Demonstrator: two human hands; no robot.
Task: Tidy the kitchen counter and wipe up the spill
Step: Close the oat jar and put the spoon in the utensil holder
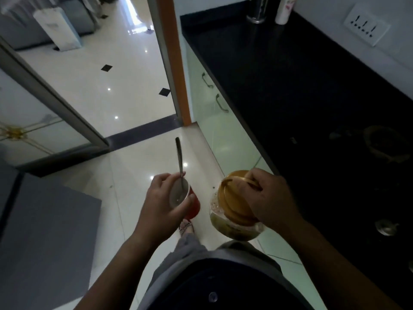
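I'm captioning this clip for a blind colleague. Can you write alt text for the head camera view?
A person stands beside a black kitchen counter, the left hand holding a red cup with a metal spoon standing in it, the right hand gripping a glass jar by its golden lid. Both are held over the glossy white floor.

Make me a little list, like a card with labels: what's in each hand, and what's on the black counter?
left hand: holds a red cup with a metal spoon standing in it
right hand: grips the gold lid of a glass jar
where: both held over the floor, beside the counter
black counter: white bottle and steel container at the far end
spill: too dark to tell
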